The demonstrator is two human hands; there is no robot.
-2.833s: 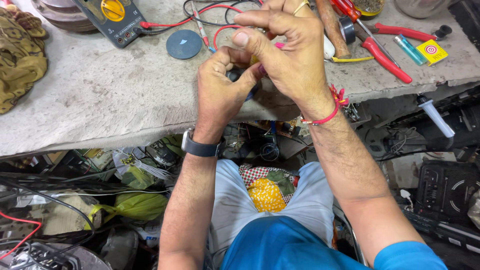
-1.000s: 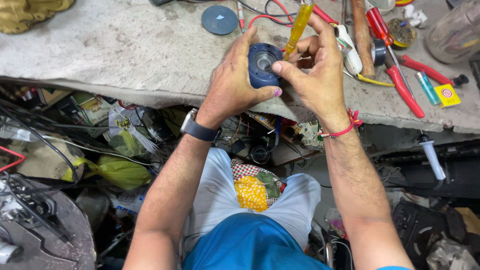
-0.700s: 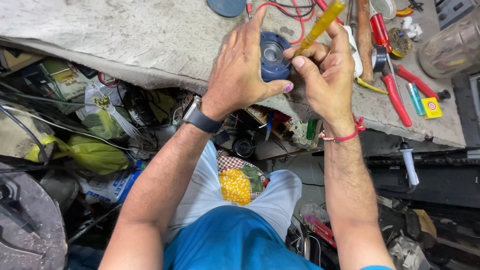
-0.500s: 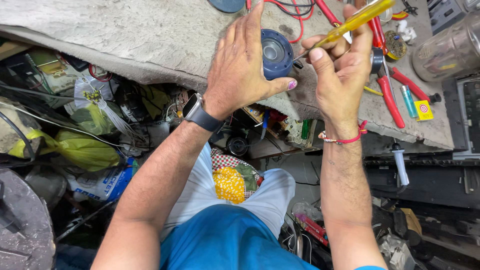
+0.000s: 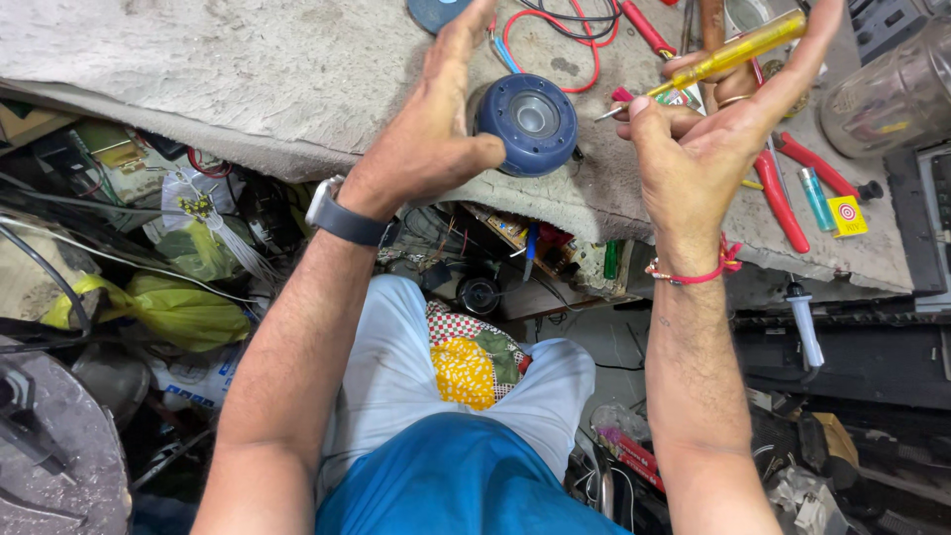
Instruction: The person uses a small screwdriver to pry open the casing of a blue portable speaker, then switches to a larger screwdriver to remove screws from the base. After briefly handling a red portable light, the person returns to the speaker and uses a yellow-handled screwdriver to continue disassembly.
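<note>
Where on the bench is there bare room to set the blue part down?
Bare cloth lies left of the left hand and blue round part, along the workbench top. Right of the right hand it is crowded: red pliers, wires, jar.

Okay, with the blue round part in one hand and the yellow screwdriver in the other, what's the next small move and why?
Probably bring the tip of the yellow screwdriver down to the metal centre of the blue round part. The left hand holds that part by thumb and fingers with its open face turned up, while the right hand pinches the screwdriver off to the side, its tip clear of the part.
</note>
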